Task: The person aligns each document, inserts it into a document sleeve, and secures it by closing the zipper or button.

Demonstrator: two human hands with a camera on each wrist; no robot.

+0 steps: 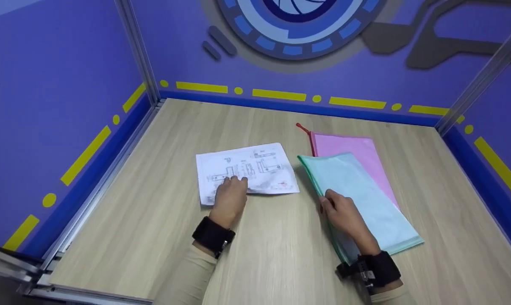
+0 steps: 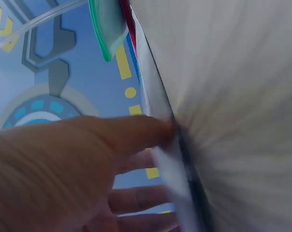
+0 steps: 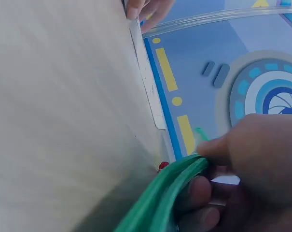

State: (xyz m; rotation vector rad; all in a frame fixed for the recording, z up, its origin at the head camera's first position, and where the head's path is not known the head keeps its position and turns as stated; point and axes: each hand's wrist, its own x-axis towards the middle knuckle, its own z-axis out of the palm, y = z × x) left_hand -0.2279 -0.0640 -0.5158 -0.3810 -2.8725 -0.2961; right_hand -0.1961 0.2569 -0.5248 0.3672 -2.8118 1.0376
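Observation:
A sheet of white paper printed with technical line drawings lies on the table, a little left of the middle. At its near edge, my left hand pinches the paper, fingers on top and thumb at the edge in the left wrist view. To the right is a pale green zip pouch with a darker green border. My right hand grips this pouch by its left edge, and the green edging shows between thumb and fingers in the right wrist view.
Partly under the green pouch lies a pink pouch with a red zip edge and a red pull cord at its far left corner. Blue-purple panels with metal corner posts bound the wooden table at the back and sides.

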